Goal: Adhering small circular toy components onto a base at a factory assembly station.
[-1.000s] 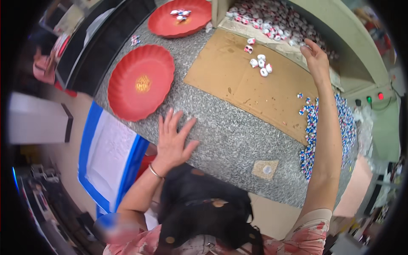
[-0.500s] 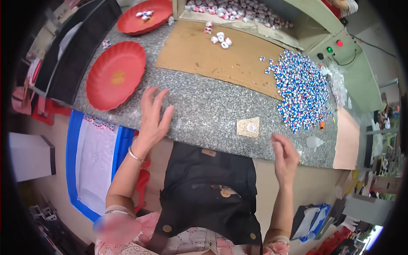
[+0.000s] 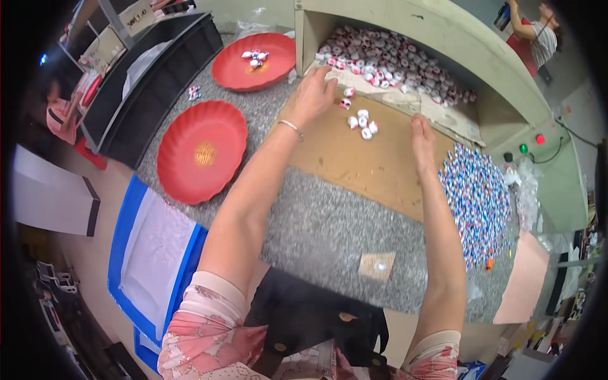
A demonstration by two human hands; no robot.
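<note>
Above the cardboard (image 3: pixel 373 168) on the surface (image 3: pixel 316 218), your right hand (image 3: pixel 424 142) has its fingers together; whether they pinch anything, I cannot tell. Left of it lies the cluster of white round pieces (image 3: pixel 363 114), between your hands, showing no clear long axis. Your left hand (image 3: pixel 311 96), loosely spread with nothing visible in it, is nearer the separate pair of pieces (image 3: pixel 345 103). The heap (image 3: pixel 386 60) lies beyond, inside the bay (image 3: pixel 500 115).

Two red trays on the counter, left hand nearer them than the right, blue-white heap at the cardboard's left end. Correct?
Wrong end: the head view shows the blue-white heap at the right end of the cardboard. Rest is right: two red trays on the counter, left hand nearer them than the right hand.
</note>
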